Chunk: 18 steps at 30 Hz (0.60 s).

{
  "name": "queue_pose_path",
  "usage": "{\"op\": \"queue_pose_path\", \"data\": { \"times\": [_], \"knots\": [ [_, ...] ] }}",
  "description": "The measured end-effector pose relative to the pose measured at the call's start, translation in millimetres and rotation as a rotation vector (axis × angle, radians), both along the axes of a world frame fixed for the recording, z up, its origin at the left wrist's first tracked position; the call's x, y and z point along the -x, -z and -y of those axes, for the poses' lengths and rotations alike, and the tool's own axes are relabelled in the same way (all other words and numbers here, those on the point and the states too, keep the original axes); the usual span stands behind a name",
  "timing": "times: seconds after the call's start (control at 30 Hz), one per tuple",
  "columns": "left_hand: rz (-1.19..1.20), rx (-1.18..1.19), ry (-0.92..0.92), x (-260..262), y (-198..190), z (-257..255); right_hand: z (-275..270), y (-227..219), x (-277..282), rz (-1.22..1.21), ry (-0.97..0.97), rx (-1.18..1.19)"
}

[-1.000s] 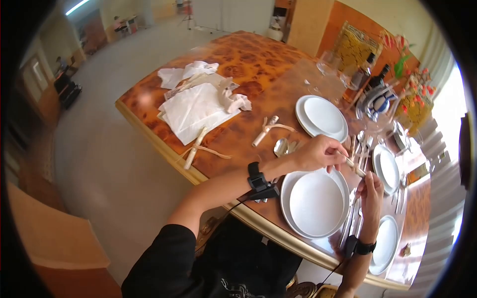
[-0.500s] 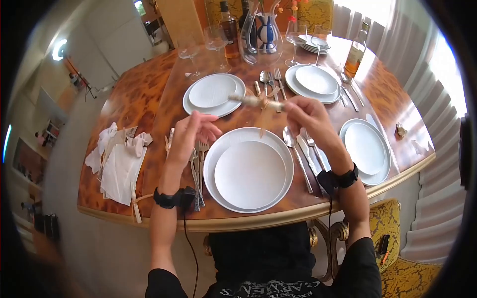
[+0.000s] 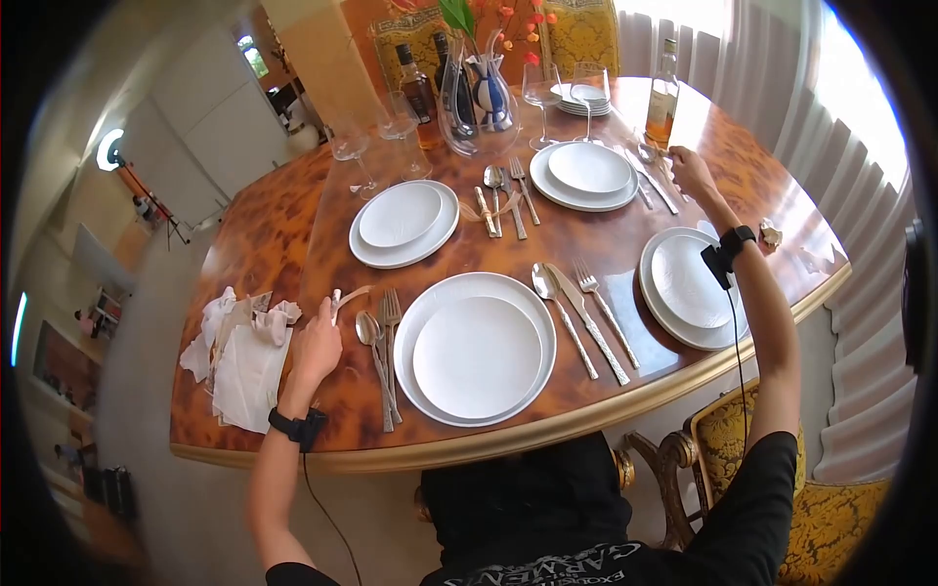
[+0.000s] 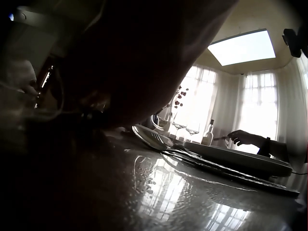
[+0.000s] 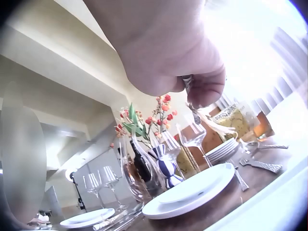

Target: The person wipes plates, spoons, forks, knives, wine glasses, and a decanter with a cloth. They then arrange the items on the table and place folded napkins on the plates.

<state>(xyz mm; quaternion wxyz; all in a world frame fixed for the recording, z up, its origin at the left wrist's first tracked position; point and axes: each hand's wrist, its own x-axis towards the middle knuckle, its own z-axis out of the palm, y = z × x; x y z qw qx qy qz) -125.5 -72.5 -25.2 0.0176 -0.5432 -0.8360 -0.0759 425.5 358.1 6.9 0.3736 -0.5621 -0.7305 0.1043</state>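
Note:
My right hand [image 3: 692, 174] reaches to the far right of the table. It pinches a rolled paper tied with a ribbon [image 5: 187, 84], mostly covered by the fingers, above the cutlery beside the far right plates [image 3: 589, 171]. At the left, my left hand [image 3: 318, 344] has its fingertips around another ribbon-tied roll [image 3: 336, 307], just left of a spoon [image 3: 367, 328] and fork [image 3: 393, 309]. The left wrist view is dark around this hand. A third ribbon-tied roll [image 3: 486, 212] lies on the cutlery between the two far place settings.
White plates [image 3: 476, 357] stand at the near middle, with spoon, knife and fork [image 3: 608, 308] to their right. Crumpled white napkins [image 3: 244, 352] lie at the left edge. Wine glasses [image 3: 395, 127], a glass decanter [image 3: 459, 122] and a bottle [image 3: 662, 98] stand at the back.
My right hand has carried its roll from above the near plates to the far right. My left hand has lowered from the air to the roll at the left. The third roll is unmoved.

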Motion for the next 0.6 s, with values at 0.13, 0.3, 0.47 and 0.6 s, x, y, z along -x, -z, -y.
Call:
{"op": "queue_pose_path", "data": {
  "times": [0.13, 0.3, 0.47, 0.6],
  "knots": [
    [0.114, -0.165, 0.029, 15, 8, 6, -26, 45, -13, 0.117, -0.072, -0.079],
    [0.288, -0.451, 0.152, 30, 0, 10, 37, 20, 7, 0.246, -0.098, 0.198],
    [0.978, -0.56, 0.185, -38, -49, -1, 100, -15, 58, -0.044, -0.35, -0.097],
    [1.223, -0.352, 0.463, -118, -73, -17, 219, -53, 121, -0.215, -0.902, -0.022]
  ]
}}
